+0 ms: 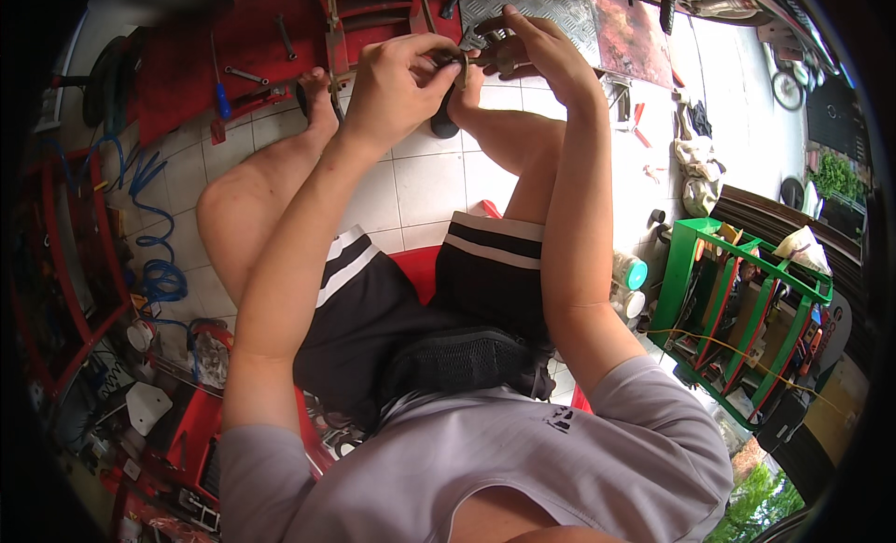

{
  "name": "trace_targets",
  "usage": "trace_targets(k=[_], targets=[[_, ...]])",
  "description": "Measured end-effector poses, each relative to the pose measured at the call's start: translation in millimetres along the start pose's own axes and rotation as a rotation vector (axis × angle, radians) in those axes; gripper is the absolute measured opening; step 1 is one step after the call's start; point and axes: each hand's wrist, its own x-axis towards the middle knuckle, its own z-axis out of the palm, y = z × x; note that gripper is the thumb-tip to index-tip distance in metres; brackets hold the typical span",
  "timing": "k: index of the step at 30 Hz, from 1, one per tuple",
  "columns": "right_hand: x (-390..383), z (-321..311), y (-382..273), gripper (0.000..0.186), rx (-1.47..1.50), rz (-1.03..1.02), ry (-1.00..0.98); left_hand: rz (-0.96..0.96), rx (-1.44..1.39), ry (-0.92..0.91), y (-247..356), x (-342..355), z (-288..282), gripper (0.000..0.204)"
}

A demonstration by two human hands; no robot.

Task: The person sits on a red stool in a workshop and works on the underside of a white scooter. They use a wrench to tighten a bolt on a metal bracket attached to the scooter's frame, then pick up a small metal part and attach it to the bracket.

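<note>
Both my hands are raised together in front of me, above my feet and near the edge of a red metal platform (177, 95). My left hand (397, 85) is closed, thumb and forefinger pinching a small, thin, dark piece (465, 70) whose kind I cannot make out. My right hand (549, 56) faces it from the right, its fingers dark with grime and bent about something dark. What the right fingers hold is too dark and small to name. The fingertips of the two hands nearly meet.
On the red platform lie two wrenches (246, 75) and a blue-handled screwdriver (221, 101). A coiled blue hose (166, 282) hangs at left. A green rack (686, 263) full of items stands at right. Part of a motorcycle (728, 3) shows at the upper right.
</note>
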Motion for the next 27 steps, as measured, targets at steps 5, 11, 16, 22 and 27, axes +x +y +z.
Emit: trace_targets(k=[5, 11, 16, 22, 27], targets=[[-7.2, 2.0, -9.2, 0.045, -0.091, 0.187, -0.052, -0.128, 0.035, -0.122, 2.2, 1.0, -4.7, 0.017], [2.2, -5.3, 2.5, 0.042, 0.037, -0.080, -0.004, -0.021, -0.016, -0.044, -5.3, -0.2, 1.7, 0.018], [-0.9, -2.8, -1.7, 0.041, 0.007, 0.060, 0.001, -0.186, -0.031, -0.087, 2.8, 0.5, 0.0, 0.016], [5.3, -9.3, 1.0, 0.043, 0.109, -0.198, 0.092, -0.072, -0.046, -0.058, -1.6, 0.8, 1.6, 0.016], [-0.8, -4.0, 0.7, 0.045, -0.021, 0.064, 0.001, -0.086, -0.048, -0.062, -1.4, -0.4, 0.9, 0.017]])
